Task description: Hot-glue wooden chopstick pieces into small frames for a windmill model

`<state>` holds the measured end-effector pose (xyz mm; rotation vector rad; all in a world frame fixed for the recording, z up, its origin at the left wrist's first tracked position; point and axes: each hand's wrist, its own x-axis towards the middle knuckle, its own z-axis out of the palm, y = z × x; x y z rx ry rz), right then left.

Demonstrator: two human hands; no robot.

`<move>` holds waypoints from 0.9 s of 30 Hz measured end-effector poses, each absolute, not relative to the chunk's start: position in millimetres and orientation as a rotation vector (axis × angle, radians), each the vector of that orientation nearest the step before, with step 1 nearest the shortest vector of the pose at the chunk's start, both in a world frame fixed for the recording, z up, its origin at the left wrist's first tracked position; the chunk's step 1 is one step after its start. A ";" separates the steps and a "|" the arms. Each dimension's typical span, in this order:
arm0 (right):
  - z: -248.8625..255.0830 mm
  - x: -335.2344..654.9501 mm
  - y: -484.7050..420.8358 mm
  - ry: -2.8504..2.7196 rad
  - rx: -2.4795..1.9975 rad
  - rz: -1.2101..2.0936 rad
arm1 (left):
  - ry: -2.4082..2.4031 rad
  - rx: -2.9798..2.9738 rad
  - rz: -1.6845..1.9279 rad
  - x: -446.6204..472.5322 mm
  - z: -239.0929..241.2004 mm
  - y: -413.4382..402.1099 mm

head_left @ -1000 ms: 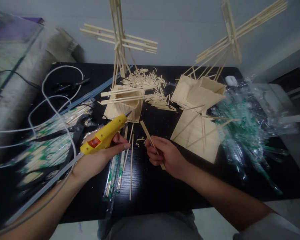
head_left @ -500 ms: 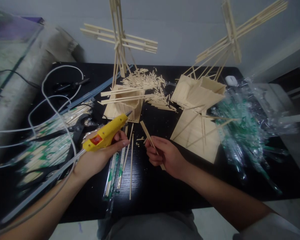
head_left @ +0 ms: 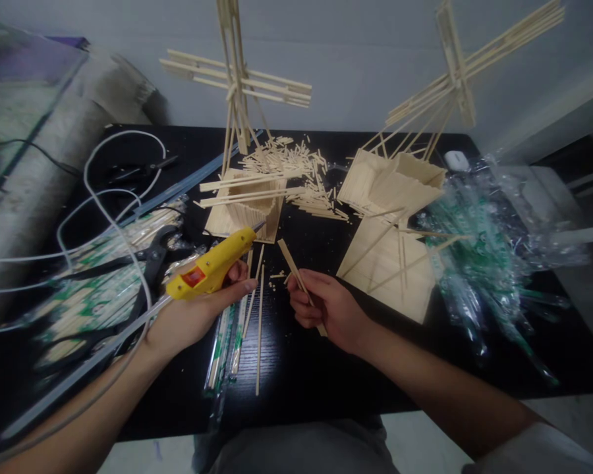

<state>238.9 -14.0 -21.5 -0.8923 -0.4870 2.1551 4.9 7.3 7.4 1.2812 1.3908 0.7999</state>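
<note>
My left hand (head_left: 197,313) is closed round a yellow hot glue gun (head_left: 217,263), its nozzle pointing up and to the right. A long translucent glue stick (head_left: 89,365) runs out of the gun's back end along my forearm. In my right hand (head_left: 326,306), closed fingers grip a thin flat bundle of wooden sticks (head_left: 291,260), which slants up to the left. The nozzle and the bundle are apart. Beyond the gun stands a windmill-like stick model (head_left: 254,207) with crossed blades. Loose wooden sticks (head_left: 260,329) lie between my hands.
A second stick model (head_left: 395,181) stands at the back right, with a flat stick panel (head_left: 390,270) before it. Cut stick pieces (head_left: 286,158) are heaped between the models. Plastic wrappers (head_left: 484,263) lie right; black-handled cutters (head_left: 153,263), packaged sticks (head_left: 99,309) and a white cable (head_left: 91,178) lie left.
The glue gun in my left hand has shifted very slightly to the right and down. My right hand and its stick bundle look nearly still.
</note>
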 end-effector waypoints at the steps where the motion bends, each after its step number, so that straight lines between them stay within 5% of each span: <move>1: -21.5 238.8 -13.9 -0.486 -0.887 2.158 | 1.402 1.284 0.808 4.4 6.0 6.6; 27: -19.7 239.8 -13.0 -0.476 -0.884 2.197 | 1.347 1.264 0.810 3.1 4.3 2.9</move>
